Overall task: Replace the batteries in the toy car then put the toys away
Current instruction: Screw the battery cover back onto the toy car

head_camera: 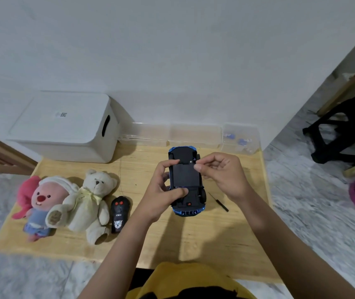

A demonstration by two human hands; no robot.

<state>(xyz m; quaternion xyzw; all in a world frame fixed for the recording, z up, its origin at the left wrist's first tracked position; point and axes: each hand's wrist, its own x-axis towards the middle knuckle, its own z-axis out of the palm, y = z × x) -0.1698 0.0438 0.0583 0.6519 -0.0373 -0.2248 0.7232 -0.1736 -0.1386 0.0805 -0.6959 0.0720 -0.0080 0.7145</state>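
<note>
Left hand (165, 192) grips the upturned toy car (186, 182) mid-frame above the counter (172, 240); the white storage box (64, 126) waits upper left. Right hand (219, 175) pinches at the battery cover's (184, 174) edge, near the screw. Steady the chassis and lift evenly; the small screwdriver (218, 202) lies just right.

So the low wooden table (172, 244) I'm looking down at is pale yellowish wood, sitting on a grey marbled floor (323, 212). On its left side there's a pink plush (40, 203) and a cream teddy bear (92, 201), both lying on their backs and touching, with a black remote (119, 214) just beside the bear. A white lidded box (64, 128) and 3 clear plastic containers (194, 134) line the back edge. A small black screwdriver (218, 201) lies to the right.
</note>
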